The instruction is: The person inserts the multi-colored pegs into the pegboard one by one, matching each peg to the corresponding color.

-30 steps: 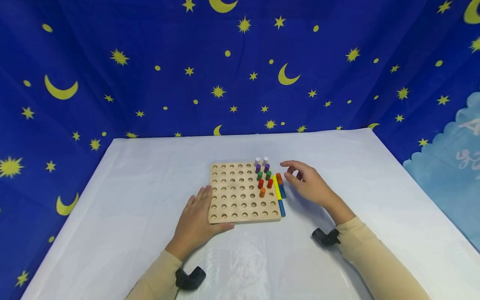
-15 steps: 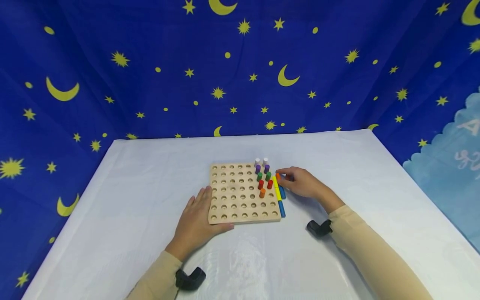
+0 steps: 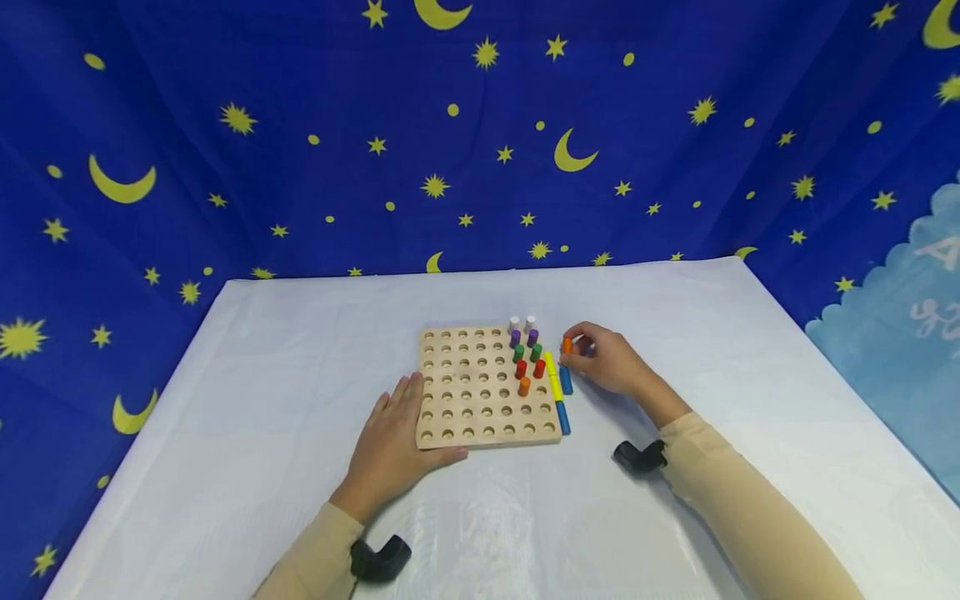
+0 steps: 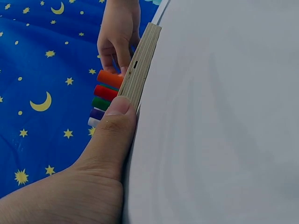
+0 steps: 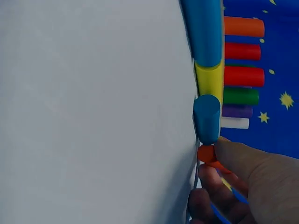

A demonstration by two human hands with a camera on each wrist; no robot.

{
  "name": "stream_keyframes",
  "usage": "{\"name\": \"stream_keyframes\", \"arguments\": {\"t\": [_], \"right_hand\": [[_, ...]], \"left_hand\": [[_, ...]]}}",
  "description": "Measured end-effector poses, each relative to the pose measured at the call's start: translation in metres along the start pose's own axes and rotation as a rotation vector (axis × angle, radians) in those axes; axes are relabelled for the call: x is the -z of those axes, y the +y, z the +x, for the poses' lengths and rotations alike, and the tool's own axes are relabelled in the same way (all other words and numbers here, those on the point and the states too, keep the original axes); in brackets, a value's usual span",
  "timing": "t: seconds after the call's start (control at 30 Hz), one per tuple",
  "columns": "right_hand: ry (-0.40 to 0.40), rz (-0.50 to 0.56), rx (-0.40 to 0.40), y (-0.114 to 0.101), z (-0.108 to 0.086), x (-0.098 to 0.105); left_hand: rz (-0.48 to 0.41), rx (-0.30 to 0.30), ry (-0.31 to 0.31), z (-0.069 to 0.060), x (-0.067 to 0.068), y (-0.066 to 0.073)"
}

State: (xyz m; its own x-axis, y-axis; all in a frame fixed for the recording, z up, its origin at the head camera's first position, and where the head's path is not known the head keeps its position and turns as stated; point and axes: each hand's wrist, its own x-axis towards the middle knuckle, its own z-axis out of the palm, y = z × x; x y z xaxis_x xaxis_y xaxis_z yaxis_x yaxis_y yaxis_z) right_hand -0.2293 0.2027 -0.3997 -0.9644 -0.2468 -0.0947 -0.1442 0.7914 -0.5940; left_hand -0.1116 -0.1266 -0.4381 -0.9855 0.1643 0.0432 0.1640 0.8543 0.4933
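A wooden pegboard point(image 3: 476, 401) lies on the table in the head view. My left hand point(image 3: 392, 446) rests against its near left corner, fingers along the left side and thumb on the front edge. Between thumb and fingers, my right hand point(image 3: 606, 364) pinches an orange peg point(image 3: 567, 345) just right of the board. In the right wrist view that orange peg point(image 5: 206, 153) is partly covered by the thumb. White, purple, green and red pegs point(image 3: 540, 368) stand in pairs in the right-hand columns, with a single orange peg point(image 3: 524, 387) nearer me.
Yellow pegs point(image 3: 553, 375) and a blue peg point(image 3: 563, 418) lie in line along the board's right side. Another blue peg point(image 3: 566, 381) lies beside them, below the right hand. A star-patterned blue cloth point(image 3: 480, 167) hangs behind the white table point(image 3: 315, 333).
My right hand moved in to the orange peg lying by the yellow ones, took hold of it and drew it slightly away to the right. The left hand stayed in place.
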Motion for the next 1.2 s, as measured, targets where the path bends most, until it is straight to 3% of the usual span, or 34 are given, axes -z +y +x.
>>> {"name": "stream_keyframes", "arguments": {"t": [0.17,0.33,0.47,0.7,1.2], "right_hand": [[0.034,0.168,-0.003,0.002,-0.010,0.001],[-0.029,0.269,0.058,-0.008,-0.027,-0.003],[-0.060,0.270,0.131,-0.017,-0.035,-0.010],[-0.077,0.268,0.160,-0.021,-0.037,-0.017],[-0.018,0.153,0.283,-0.028,-0.037,-0.022]], "left_hand": [[-0.004,-0.003,0.002,0.000,0.001,0.000],[-0.003,0.000,-0.003,0.000,0.001,0.001],[-0.002,0.008,-0.013,0.000,0.002,0.001],[0.000,0.011,-0.025,-0.001,0.002,0.000],[0.009,0.005,-0.020,-0.001,0.000,0.000]]}}
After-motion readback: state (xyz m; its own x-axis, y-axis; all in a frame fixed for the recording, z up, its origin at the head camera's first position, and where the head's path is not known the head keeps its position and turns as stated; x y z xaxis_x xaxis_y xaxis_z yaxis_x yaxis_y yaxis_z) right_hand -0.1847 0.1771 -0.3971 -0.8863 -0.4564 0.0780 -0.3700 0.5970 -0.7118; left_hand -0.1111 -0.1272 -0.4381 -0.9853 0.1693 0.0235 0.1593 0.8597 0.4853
